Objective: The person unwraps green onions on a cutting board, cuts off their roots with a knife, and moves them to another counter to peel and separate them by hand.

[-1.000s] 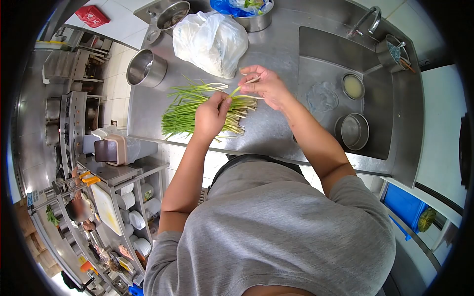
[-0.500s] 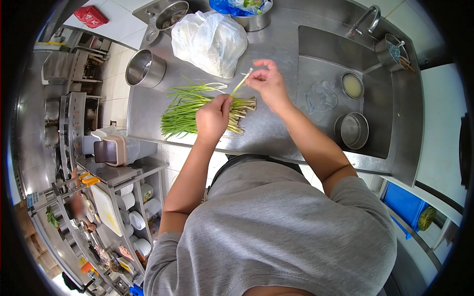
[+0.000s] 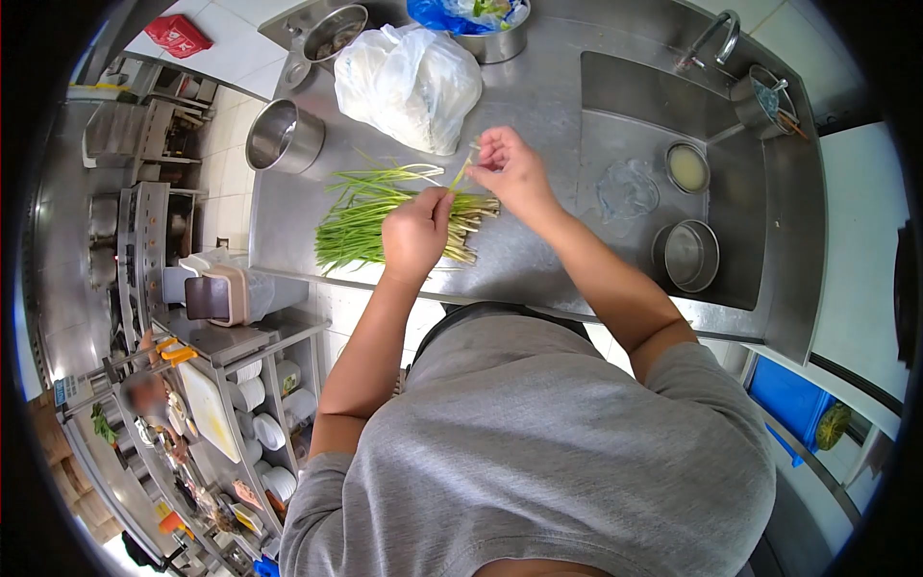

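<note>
My left hand (image 3: 414,235) is closed around a single scallion (image 3: 461,177), whose pale end sticks up past the thumb. The fingers of my right hand (image 3: 515,176) are bent and pinch at that pale end. Beneath and beside my left hand lies a loose pile of scallions (image 3: 358,223), with green tops to the left and whitish root ends to the right. My left hand hides part of the pile.
On the steel counter (image 3: 524,245) stand a white plastic bag (image 3: 408,91), a steel pot (image 3: 285,136) and a pan with a blue bag (image 3: 492,43). The sink (image 3: 630,82) at right holds a bowl of cloudy liquid (image 3: 686,168) and a round metal container (image 3: 690,255).
My right hand has moved slightly left and down along the scallion, and its fingers have curled in. My left hand stays in nearly the same place.
</note>
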The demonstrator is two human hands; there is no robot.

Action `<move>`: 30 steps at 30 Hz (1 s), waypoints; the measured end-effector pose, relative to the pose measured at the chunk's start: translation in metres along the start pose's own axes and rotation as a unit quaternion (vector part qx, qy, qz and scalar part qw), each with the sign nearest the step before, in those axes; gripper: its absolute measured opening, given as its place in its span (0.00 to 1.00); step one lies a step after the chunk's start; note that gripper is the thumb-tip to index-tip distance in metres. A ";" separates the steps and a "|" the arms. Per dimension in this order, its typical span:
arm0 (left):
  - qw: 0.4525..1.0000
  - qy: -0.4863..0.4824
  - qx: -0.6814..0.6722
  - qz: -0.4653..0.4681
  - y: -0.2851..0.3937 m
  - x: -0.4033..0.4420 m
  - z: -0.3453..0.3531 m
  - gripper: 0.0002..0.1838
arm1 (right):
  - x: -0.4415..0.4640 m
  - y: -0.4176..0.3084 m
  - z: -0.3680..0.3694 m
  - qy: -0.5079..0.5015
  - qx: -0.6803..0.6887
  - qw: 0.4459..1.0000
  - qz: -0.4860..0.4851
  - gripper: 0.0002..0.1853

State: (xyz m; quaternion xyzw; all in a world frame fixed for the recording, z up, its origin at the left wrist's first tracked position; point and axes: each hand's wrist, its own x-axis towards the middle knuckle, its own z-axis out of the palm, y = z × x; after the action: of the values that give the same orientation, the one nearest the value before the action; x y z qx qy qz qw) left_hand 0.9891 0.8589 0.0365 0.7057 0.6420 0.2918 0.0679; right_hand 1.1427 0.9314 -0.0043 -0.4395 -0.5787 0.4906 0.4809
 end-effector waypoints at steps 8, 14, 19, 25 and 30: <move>1.000 -0.007 -0.003 -0.008 -0.002 0.000 -0.005 0.07 | 0.014 0.014 0.003 0.090 0.034 0.995 -0.036 0.06; 0.999 0.015 -0.015 -0.044 -0.012 -0.001 -0.014 0.06 | 0.051 0.046 -0.040 0.167 -0.053 0.985 -0.010 0.06; 0.998 -0.034 -0.008 -0.045 -0.019 0.001 -0.011 0.07 | 0.042 0.043 -0.037 -0.083 -0.131 0.986 -0.067 0.17; 0.996 -0.080 -0.024 -0.035 -0.012 0.003 -0.005 0.09 | 0.030 -0.002 -0.017 -0.313 -0.031 0.947 0.063 0.10; 0.991 -0.070 -0.067 -0.097 -0.021 0.004 -0.017 0.09 | 0.049 0.034 -0.053 -0.131 0.051 0.982 0.125 0.07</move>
State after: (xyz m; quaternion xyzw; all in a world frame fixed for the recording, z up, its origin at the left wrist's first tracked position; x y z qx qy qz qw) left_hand 0.9622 0.8615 0.0421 0.6529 0.6798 0.2760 0.1882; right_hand 1.1891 0.9916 -0.0285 -0.4149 -0.5512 0.6295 0.3575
